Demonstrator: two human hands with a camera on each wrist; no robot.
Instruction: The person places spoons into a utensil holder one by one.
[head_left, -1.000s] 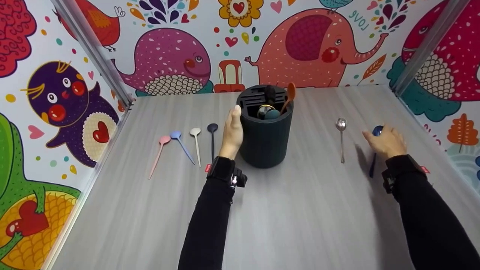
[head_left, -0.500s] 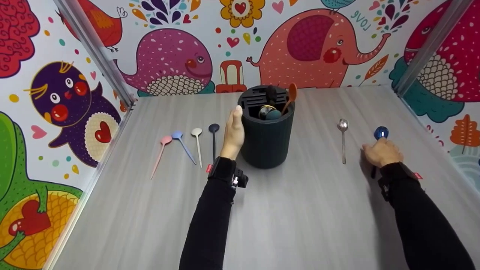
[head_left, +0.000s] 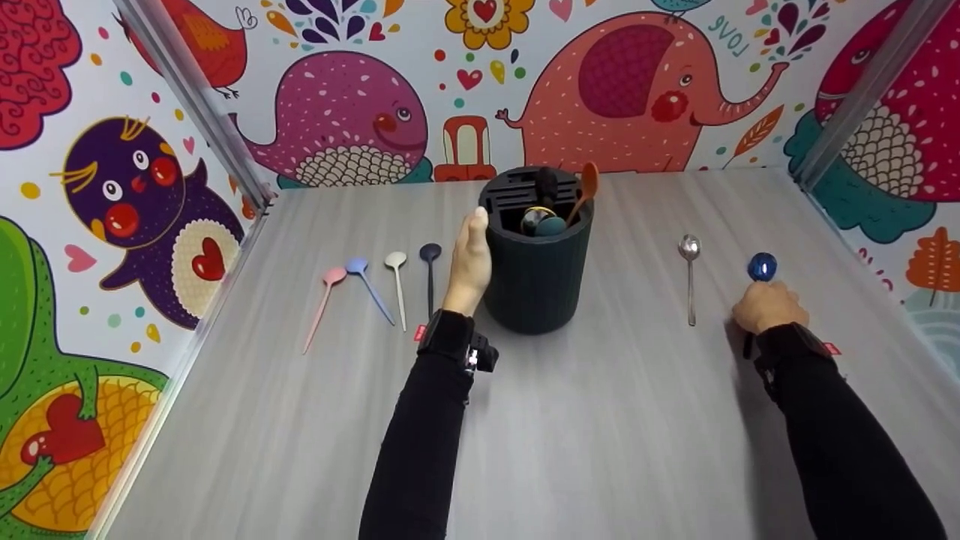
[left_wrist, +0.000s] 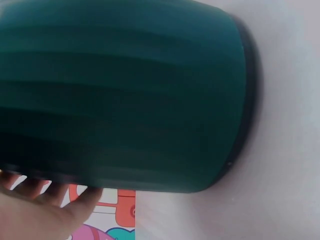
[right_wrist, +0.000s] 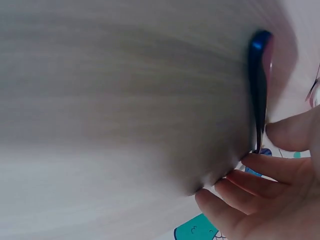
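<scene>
A dark green utensil holder (head_left: 534, 289) stands upright on the table, with an orange spoon (head_left: 590, 180), a black-ended utensil (head_left: 546, 182) and a teal round-ended utensil (head_left: 550, 226) sticking out. My left hand (head_left: 469, 262) rests on its left side, thumb up near the rim; in the left wrist view the fingers reach behind the holder, tips hidden. At right, my right hand (head_left: 770, 306) pinches the handle of a shiny blue spoon (head_left: 762, 266) between thumb and index finger. The right wrist view shows this spoon (right_wrist: 258, 75) lying at the tabletop, other fingertips touching the surface.
A silver spoon (head_left: 691, 248) lies between holder and right hand. Left of the holder lie pink (head_left: 334, 275), light blue (head_left: 358, 265), white (head_left: 395, 259) and dark navy (head_left: 430, 252) spoons. Printed cartoon panels (head_left: 352, 120) wall the table at the back and sides.
My right hand has come down and back toward me along the blue spoon, uncovering its bowl, and its fingers have closed on the handle. The left hand stays against the holder.
</scene>
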